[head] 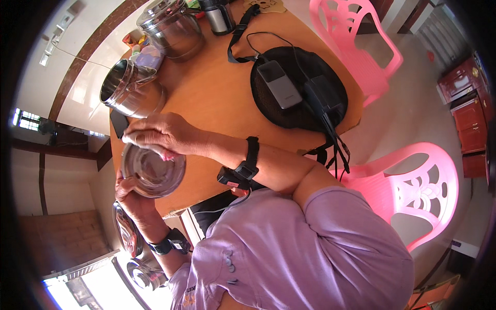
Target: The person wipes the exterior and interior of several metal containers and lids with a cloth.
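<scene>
My left hand [133, 195] grips the lower left rim of a round shiny lid or shallow dish [155, 172], held tilted above the table's left edge. Against the upper rim, my right hand [162, 133] presses a folded white and pink cloth [167, 153]. The fingers of that hand cover most of the cloth. Just beyond it, an open steel pot [135, 93] with a handle stands on the wooden table [209, 93]. A dark flat object [119, 124] lies beside the pot, partly hidden by my right hand.
Farther back are a larger lidded steel pot [174, 35] and a steel and black flask [219, 17]. To the right, a black round bag [267, 108] carries a grey phone or power bank [281, 85] with cables. Pink plastic chairs [422, 186] flank the table.
</scene>
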